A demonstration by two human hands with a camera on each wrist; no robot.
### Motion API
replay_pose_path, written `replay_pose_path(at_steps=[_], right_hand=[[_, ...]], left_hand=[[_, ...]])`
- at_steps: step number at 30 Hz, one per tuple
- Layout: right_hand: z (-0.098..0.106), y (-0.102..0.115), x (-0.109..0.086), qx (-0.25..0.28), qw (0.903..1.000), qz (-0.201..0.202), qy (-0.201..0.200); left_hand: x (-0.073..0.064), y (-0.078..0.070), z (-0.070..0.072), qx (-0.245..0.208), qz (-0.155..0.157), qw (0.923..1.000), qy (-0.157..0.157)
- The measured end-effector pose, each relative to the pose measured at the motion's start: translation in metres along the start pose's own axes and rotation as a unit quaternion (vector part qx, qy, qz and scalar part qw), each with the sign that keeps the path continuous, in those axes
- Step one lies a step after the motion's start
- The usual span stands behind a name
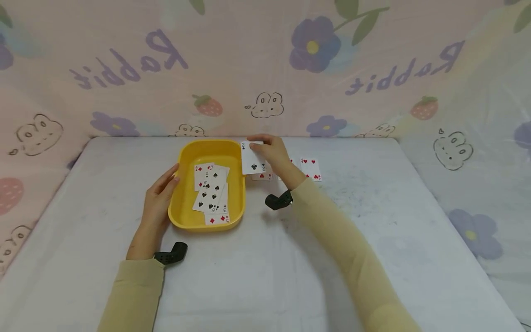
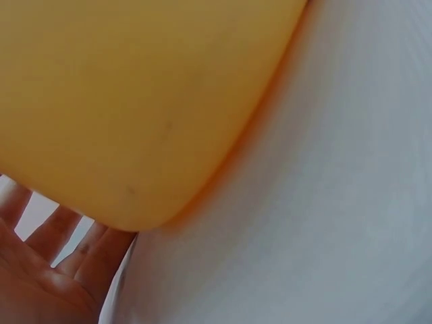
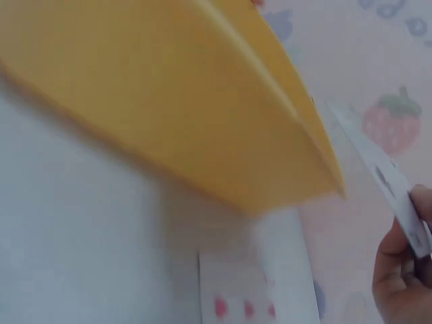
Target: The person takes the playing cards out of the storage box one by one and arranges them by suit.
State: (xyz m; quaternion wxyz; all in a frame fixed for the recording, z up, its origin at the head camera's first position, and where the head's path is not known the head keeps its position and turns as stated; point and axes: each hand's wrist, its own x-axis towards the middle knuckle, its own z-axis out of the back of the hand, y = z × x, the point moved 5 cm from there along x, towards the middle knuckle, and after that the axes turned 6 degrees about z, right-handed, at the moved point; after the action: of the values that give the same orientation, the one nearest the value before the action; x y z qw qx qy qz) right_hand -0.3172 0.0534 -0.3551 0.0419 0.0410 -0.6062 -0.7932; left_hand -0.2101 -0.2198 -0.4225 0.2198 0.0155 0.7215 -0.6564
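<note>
In the head view a yellow tray (image 1: 207,226) holds an overlapping heap of playing cards (image 1: 210,191), black spades and red diamonds among them. My left hand (image 1: 156,198) rests against the tray's left side, its fingertips and thumb at the rim. Seen from the left wrist, the fingers (image 2: 101,260) stretch along the outer wall. My right hand (image 1: 274,154) pinches a two of clubs (image 1: 253,159) beside the tray's upper right rim, face up toward the head camera. From the right wrist that card (image 3: 388,175) shows nearly edge-on, raised beside the tray.
Right of the tray lie red heart cards on the white tabletop, one (image 1: 262,177) partly under the held card and another (image 1: 313,169) farther right. The right hand partly covers the row. A patterned cloth (image 1: 232,69) hangs behind the table's back edge.
</note>
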Motion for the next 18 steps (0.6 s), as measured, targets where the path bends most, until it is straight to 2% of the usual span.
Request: replay_pose_path(at_steps=[6, 12, 18], right_hand=[[0.031, -0.009, -0.001, -0.01, 0.9997, 0.0, -0.02], [0.052, -0.018, -0.003, -0.004, 0.9991, -0.004, -0.041], [0.074, -0.035, -0.006, -0.006, 0.9983, -0.021, -0.054]], left_hand=[[0.0, 0.001, -0.001, -0.001, -0.004, 1.0, 0.0], [0.0, 0.0, -0.001, 0.008, -0.006, 0.9999, -0.001], [-0.001, 0.0, -0.002, -0.005, -0.004, 1.0, 0.001]])
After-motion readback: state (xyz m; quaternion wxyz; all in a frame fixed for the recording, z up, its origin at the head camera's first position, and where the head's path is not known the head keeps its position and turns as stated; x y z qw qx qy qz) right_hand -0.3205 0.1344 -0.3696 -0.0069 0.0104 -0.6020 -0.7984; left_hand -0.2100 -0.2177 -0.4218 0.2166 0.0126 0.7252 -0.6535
